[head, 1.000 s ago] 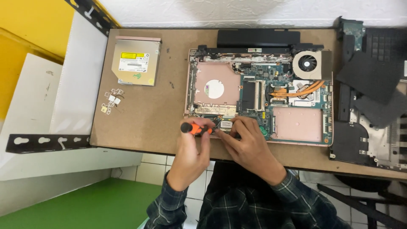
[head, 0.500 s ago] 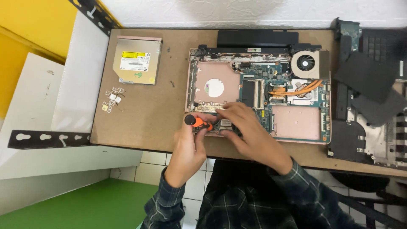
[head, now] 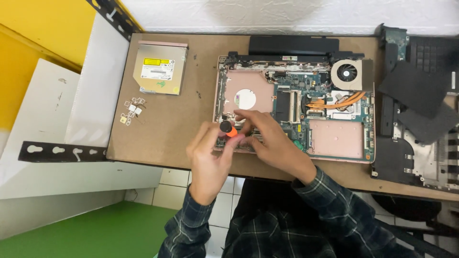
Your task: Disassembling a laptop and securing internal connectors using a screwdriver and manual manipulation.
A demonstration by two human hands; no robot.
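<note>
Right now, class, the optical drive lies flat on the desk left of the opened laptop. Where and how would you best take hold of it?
Grip the optical drive by its two long side edges, coming down from above. It is a thin, flat slab lying label-up on the desk, so the face offers no hold. Its sides are free; the small parts lie apart, nearer the person.

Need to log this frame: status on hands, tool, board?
Left hand grips orange-and-black screwdriver, tip hidden. Right hand rests on opened laptop near edge. Optical drive, small parts lie apart, left.
</note>
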